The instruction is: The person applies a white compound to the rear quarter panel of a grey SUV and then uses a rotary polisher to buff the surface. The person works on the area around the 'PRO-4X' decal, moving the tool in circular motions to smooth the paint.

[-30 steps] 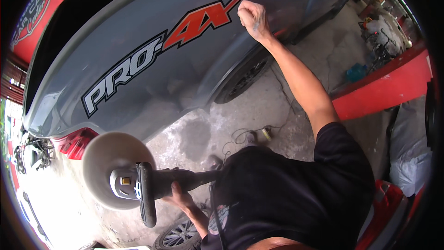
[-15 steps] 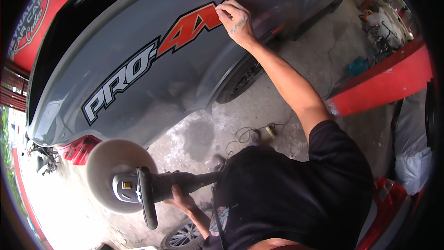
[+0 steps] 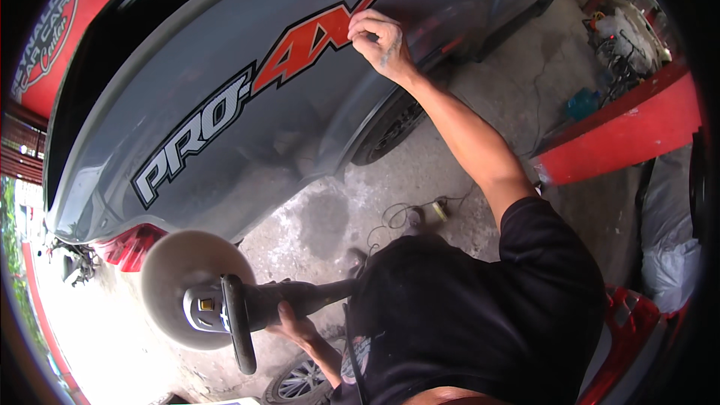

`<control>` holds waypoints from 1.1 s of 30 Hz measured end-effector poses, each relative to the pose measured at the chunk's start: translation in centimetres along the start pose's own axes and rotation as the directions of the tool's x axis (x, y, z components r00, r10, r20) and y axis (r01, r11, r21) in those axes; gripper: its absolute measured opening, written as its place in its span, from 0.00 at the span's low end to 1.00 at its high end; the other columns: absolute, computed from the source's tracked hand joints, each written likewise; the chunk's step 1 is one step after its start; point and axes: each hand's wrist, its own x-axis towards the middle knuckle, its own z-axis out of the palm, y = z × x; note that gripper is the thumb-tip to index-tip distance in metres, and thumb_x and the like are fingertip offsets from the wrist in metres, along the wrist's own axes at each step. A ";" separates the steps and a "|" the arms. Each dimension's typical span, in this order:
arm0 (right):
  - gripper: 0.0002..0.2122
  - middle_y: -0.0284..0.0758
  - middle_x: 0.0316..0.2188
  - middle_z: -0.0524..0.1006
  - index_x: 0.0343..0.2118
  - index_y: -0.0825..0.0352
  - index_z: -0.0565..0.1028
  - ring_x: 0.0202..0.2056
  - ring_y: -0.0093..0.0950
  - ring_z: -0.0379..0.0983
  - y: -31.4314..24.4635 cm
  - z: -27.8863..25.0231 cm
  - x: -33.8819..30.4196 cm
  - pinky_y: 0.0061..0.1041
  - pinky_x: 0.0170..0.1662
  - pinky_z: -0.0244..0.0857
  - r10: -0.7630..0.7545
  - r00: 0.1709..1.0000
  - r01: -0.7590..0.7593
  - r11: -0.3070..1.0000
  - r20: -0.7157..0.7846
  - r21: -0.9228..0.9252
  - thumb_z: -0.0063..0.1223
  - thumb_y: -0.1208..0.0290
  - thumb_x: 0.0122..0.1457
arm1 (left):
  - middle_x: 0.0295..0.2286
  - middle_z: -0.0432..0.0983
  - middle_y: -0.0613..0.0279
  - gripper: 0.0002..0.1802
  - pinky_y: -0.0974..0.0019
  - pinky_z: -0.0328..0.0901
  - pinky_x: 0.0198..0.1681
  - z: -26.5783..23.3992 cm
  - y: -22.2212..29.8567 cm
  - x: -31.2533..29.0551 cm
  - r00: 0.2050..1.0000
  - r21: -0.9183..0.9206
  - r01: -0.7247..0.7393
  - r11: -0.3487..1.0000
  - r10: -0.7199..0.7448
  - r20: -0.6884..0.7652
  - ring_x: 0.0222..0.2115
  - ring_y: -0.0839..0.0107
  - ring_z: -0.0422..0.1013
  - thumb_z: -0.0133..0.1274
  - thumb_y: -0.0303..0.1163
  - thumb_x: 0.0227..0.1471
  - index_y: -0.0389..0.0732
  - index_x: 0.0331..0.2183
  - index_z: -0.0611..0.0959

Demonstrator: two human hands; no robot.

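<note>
My left hand (image 3: 293, 325) is wrapped around the dark body of an electric polisher (image 3: 289, 301). The polisher has a wide, round, pale pad (image 3: 176, 274) and a black hoop-shaped handle; the pad is near the red tail light, and I cannot tell whether they touch. Up on the grey side panel of a vehicle (image 3: 292, 124), my right hand (image 3: 382, 41) is at the far end of a large letter decal (image 3: 300, 49) in orange, silver and black. Its fingers are curled together by the panel; anything between them is hidden.
A red tail light (image 3: 131, 247) sits at the panel's near corner. Below the panel is a rear wheel (image 3: 390, 131). A thin cable (image 3: 390, 214) lies on the concrete floor. At right stand a red barrier (image 3: 622, 131) and a grey plastic-covered item (image 3: 667, 255); a loose wheel (image 3: 300, 382) lies low.
My right hand has shifted slightly down, its fingers curling more, uncovering more of the decal's far end. The left hand and polisher have stayed nearly in place.
</note>
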 end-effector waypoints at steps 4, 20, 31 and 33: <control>0.06 0.27 0.23 0.75 0.31 0.66 0.74 0.27 0.16 0.72 -1.2 -0.5 -3.4 0.19 0.33 0.65 0.485 0.872 -0.478 0.812 0.070 0.335 0.58 0.72 0.65 | 0.36 0.78 0.50 0.43 0.50 0.76 0.46 -0.6 -0.3 -0.1 1.000 -0.007 -0.007 1.000 0.007 -0.002 0.34 0.58 0.79 0.68 0.50 0.49 0.27 0.53 0.71; 0.24 0.43 0.39 0.80 0.49 0.70 0.72 0.44 0.34 0.78 -23.0 9.9 -23.0 0.36 0.48 0.69 0.011 0.346 -0.739 0.620 0.938 0.265 0.69 0.65 0.53 | 0.41 0.77 0.53 0.46 0.54 0.78 0.44 3.4 0.7 5.5 0.981 -0.153 -0.113 0.982 0.134 0.137 0.39 0.58 0.79 0.74 0.49 0.43 0.31 0.54 0.72; 0.18 0.44 0.34 0.80 0.44 0.71 0.73 0.38 0.39 0.79 -24.1 8.4 -22.8 0.38 0.43 0.70 0.211 0.509 -0.744 0.596 0.835 0.303 0.63 0.74 0.50 | 0.44 0.76 0.50 0.48 0.52 0.76 0.48 4.6 0.1 6.7 0.941 -0.186 -0.035 0.982 0.095 0.325 0.43 0.56 0.78 0.73 0.49 0.45 0.30 0.57 0.70; 0.18 0.42 0.32 0.79 0.43 0.71 0.73 0.37 0.37 0.78 -23.9 8.3 -23.0 0.37 0.43 0.69 0.204 0.544 -0.723 0.605 0.814 0.332 0.63 0.75 0.49 | 0.45 0.76 0.49 0.48 0.51 0.76 0.49 4.7 -0.1 6.6 0.932 -0.181 -0.038 0.983 0.100 0.348 0.43 0.55 0.78 0.72 0.49 0.46 0.29 0.57 0.69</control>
